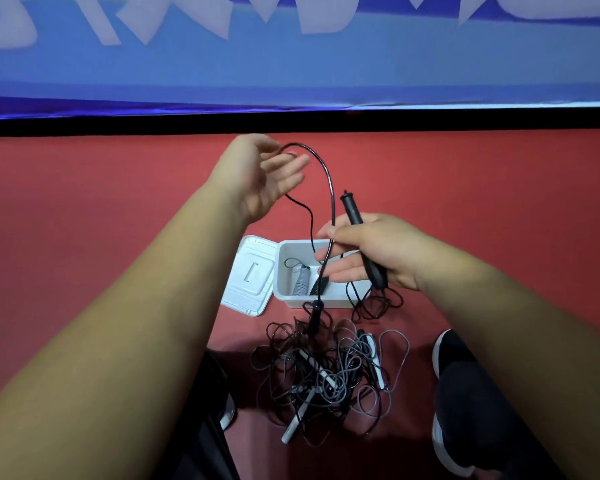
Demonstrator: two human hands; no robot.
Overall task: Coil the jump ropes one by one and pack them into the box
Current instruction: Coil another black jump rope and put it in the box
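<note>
Jump rope is draping over the open fingers of my left hand at eleven o'clock; my right hand is gripping its black handle at three o'clock.

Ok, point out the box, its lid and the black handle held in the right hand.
box (284, 289), head view, bare left inner wall.
lid (243, 294), head view, flat top panel.
black handle (352, 211), head view, upper shaft.

The lid lies left of the box, touching it. The rope pile lies before both, between the feet.
</note>
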